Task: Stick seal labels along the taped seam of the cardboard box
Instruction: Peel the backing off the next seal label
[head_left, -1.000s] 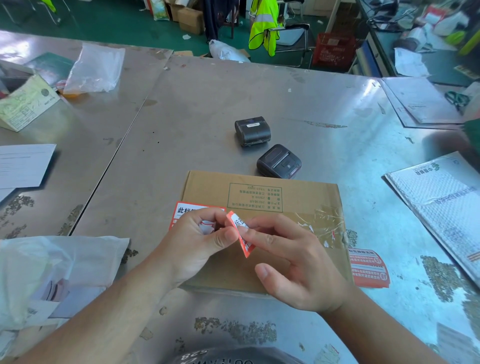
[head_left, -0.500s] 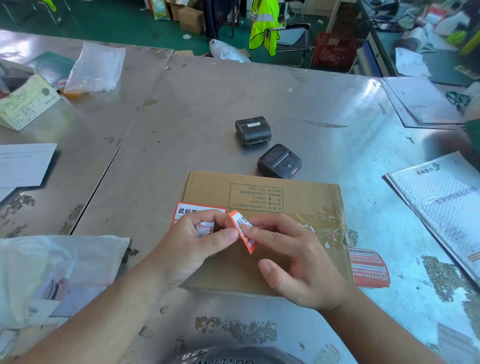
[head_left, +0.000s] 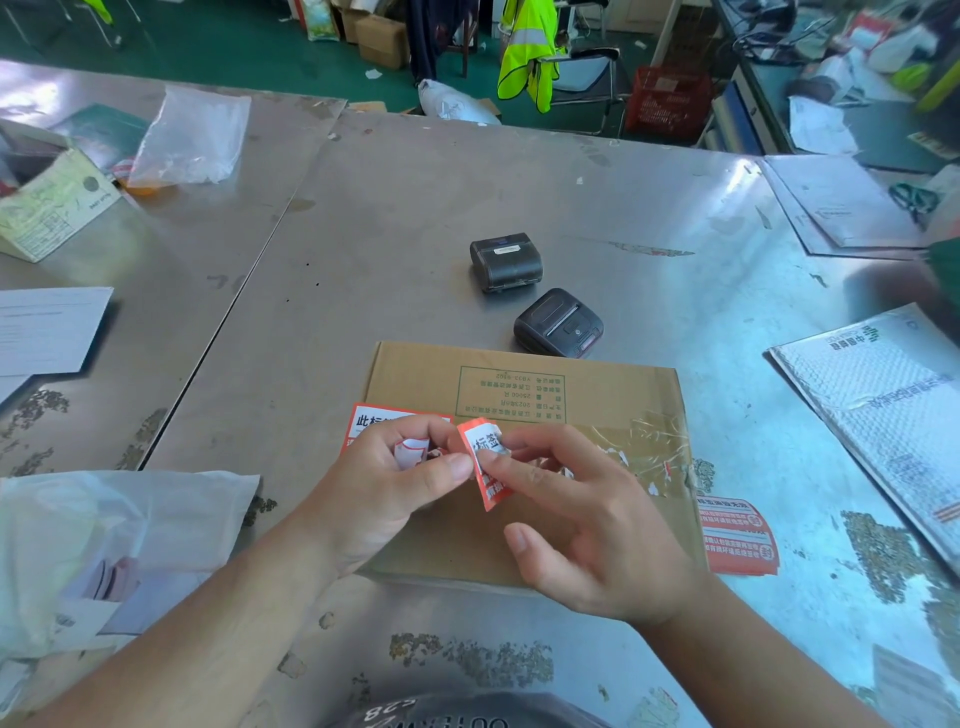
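Note:
A flat cardboard box (head_left: 519, 379) lies on the metal table in front of me, with a wrinkled clear-taped seam (head_left: 644, 447) running across it. Both hands hover over the box. My left hand (head_left: 384, 493) pinches the edge of a small orange-and-white seal label (head_left: 485, 462), and some white backing paper (head_left: 413, 449) is curled in its fingers. My right hand (head_left: 587, 525) grips the same label from the other side. An orange label (head_left: 374, 418) sticks out from behind my left hand at the box's left end. Another orange label (head_left: 737, 535) lies at the box's right end.
Two black handheld printers (head_left: 506, 262) (head_left: 558, 322) sit beyond the box. A white plastic bag (head_left: 104, 535) lies at the near left, a padded mailer (head_left: 883, 410) at the right, papers (head_left: 47, 327) and a clear bag (head_left: 192, 137) at the far left.
The small label has been raised slightly and turned so that more of its printed face shows. Both hands stay over the box, nearly in place.

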